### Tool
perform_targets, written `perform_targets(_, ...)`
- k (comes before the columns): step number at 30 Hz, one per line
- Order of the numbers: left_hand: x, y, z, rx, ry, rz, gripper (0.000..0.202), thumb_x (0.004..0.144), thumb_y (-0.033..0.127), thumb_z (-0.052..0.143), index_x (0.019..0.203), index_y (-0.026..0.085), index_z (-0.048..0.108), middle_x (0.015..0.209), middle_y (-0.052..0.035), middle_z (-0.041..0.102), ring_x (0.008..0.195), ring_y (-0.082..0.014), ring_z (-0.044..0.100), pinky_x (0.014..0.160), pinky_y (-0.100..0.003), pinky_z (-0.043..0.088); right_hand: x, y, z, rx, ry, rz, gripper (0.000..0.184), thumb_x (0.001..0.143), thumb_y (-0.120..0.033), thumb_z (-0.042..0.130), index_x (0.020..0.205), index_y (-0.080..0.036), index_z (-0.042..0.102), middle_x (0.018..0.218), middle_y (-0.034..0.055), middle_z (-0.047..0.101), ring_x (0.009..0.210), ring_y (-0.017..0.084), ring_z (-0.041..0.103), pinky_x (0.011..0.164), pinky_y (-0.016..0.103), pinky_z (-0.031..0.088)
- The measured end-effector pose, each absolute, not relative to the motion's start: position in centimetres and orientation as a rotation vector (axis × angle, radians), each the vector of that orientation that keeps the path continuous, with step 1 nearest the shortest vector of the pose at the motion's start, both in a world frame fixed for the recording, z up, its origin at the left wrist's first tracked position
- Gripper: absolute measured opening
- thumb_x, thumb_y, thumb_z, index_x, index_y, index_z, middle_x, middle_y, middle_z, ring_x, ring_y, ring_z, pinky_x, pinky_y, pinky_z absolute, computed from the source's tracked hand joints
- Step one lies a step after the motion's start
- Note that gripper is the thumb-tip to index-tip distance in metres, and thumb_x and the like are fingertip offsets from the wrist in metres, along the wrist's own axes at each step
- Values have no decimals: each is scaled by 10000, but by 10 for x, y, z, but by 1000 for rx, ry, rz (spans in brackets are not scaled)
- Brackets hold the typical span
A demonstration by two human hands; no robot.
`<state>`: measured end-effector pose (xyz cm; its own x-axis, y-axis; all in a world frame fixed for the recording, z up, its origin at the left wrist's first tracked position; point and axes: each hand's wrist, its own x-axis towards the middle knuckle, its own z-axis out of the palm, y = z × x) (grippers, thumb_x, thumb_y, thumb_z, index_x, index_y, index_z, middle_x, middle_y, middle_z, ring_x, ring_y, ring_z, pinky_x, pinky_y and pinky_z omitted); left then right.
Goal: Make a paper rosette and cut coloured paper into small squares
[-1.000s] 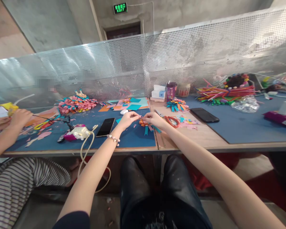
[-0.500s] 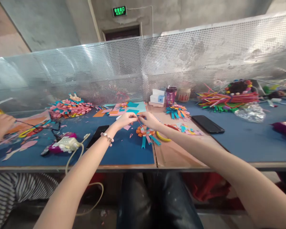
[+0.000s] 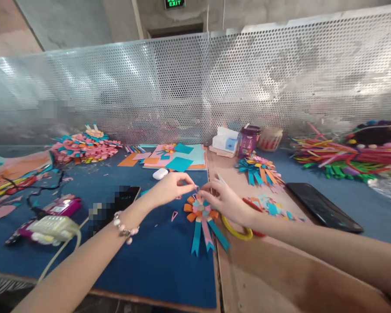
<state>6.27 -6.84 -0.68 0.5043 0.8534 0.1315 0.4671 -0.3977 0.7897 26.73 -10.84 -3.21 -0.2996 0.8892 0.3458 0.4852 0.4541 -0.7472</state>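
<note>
I see both hands meeting over the blue mat point(image 3: 156, 261) on the counter point(image 3: 280, 269). The left hand point(image 3: 169, 191) and the right hand point(image 3: 226, 202) each have thumb and forefinger pinched shut on one small piece point(image 3: 197, 188) held between them. It is too tiny for me to say what it is. It hangs just above the far edge of the paper rosette point(image 3: 200, 210), which lies flat on the mat right under the fingertips. The rosette's ribbon tails point(image 3: 204, 237) trail toward the near edge, so its long axis runs far to near. Both hands look about equally close to it. The right wrist crosses the yellow-handled scissors point(image 3: 236, 231) just to the right, and a black phone point(image 3: 324, 208) lies well apart, further right.
</note>
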Motion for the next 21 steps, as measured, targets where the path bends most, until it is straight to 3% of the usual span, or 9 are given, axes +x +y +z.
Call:
perform_targets(6, 77, -94, -14, 1913, 1106, 590, 195, 781, 409, 586, 792, 219, 626, 598, 9, 592, 478, -111, 473, 435, -237, 317, 270, -123, -43, -1038, -1880, 881, 230, 912, -388, 474, 803, -232, 603, 866, 43, 581, 779, 161, 591, 700, 305, 512)
perform_targets(14, 80, -102, -17, 1683, 1068, 525, 205, 813, 363, 574, 836, 160, 585, 680, 8, 591, 565, -89, 507, 472, -186, 371, 273, -124, -41, -956, -1680, 1431, 206, 909, -371, 502, 855, -179, 549, 848, 24, 624, 777, 144, 652, 712, 280, 537)
perform_targets(21, 84, -109, -18, 1592, 1104, 491, 225, 829, 389, 557, 855, 166, 560, 640, 8, 584, 540, -91, 498, 457, -186, 393, 276, -123, -36, -989, -1738, 1427, 176, 910, -310, 508, 807, -176, 557, 800, 20, 675, 776, 137, 645, 705, 264, 497)
